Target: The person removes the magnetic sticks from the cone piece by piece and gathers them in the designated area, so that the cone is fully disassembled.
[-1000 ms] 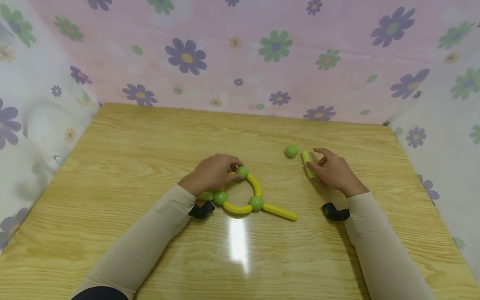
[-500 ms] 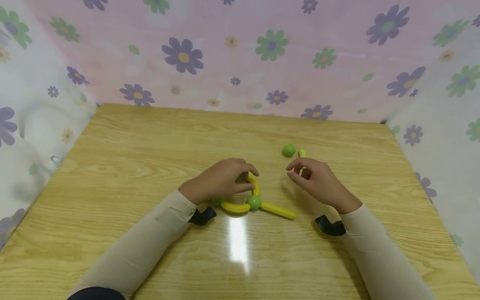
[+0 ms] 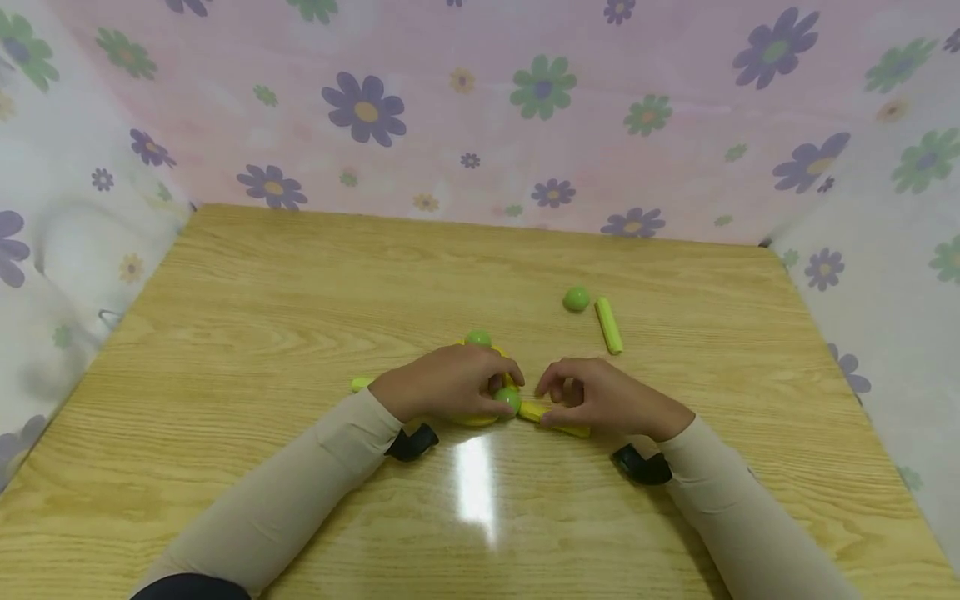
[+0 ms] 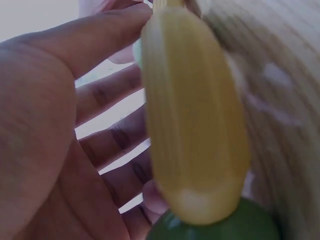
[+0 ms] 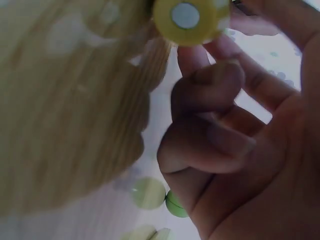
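Note:
In the head view, my left hand lies over a ring of curved yellow sticks and green balls. Its thumb and index finger hold the near-right green ball. Another green ball tops the ring. A thick yellow curved stick fills the left wrist view, beside the spread fingers. From the held ball a straight yellow stick runs right, and my right hand has its thumb and curled fingers around it. The right wrist view shows that stick's end with a silver disc.
Farther back on the wooden table lie a loose green ball and a light yellow-green stick. A light-green stick end pokes out left of my left hand. A flowered cloth hangs behind the table.
My right hand has left the loose yellow-green stick and come left and nearer to the straight yellow stick. My left hand has shifted from the ring's top ball to its near-right ball.

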Demonstrator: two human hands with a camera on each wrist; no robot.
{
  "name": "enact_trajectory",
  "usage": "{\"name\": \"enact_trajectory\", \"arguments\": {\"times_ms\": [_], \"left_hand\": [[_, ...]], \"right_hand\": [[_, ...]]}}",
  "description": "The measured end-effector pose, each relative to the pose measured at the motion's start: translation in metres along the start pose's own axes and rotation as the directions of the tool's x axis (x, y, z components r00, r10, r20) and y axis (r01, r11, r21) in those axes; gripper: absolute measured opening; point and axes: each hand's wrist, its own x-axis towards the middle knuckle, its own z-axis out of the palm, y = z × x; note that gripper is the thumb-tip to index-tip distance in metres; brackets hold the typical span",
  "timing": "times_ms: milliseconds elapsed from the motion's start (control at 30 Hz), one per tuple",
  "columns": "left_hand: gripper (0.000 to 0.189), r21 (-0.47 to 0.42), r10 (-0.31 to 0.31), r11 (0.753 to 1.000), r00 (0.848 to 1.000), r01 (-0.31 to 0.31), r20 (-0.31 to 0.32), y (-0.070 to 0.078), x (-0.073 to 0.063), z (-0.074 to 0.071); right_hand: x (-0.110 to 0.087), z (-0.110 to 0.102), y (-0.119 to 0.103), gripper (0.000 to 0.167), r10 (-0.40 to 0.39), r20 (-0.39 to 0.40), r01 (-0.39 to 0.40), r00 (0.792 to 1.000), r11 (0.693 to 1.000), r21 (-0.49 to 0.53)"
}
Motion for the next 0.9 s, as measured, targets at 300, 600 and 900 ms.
{"name": "enact_trajectory", "arguments": {"times_ms": [300, 600, 900], "left_hand": [[0.025, 0.006, 0.029, 1.0, 1.0, -0.028, -0.01, -0.001, -0.0004, 0.0048], [0.022, -0.017, 0.043, 0.999, 0.999, -0.043, -0.001, 0.0006, 0.0001, 0.0029], [0.023, -0.036, 0.016, 0.999, 1.0, -0.016, 0.008, 0.0025, 0.0005, 0.0021]], "right_hand": [[-0.0006, 0.0026, 0.0, 0.031, -0.052, 0.058, 0.053, 0.997, 0.999, -0.013], [-0.0005, 0.0005, 0.0049, 0.02, -0.09, 0.087, 0.084, 0.992, 0.994, 0.067], [-0.0011, -0.0054, 0.007, 0.022, -0.129, 0.113, 0.119, 0.985, 0.989, 0.092]]}}
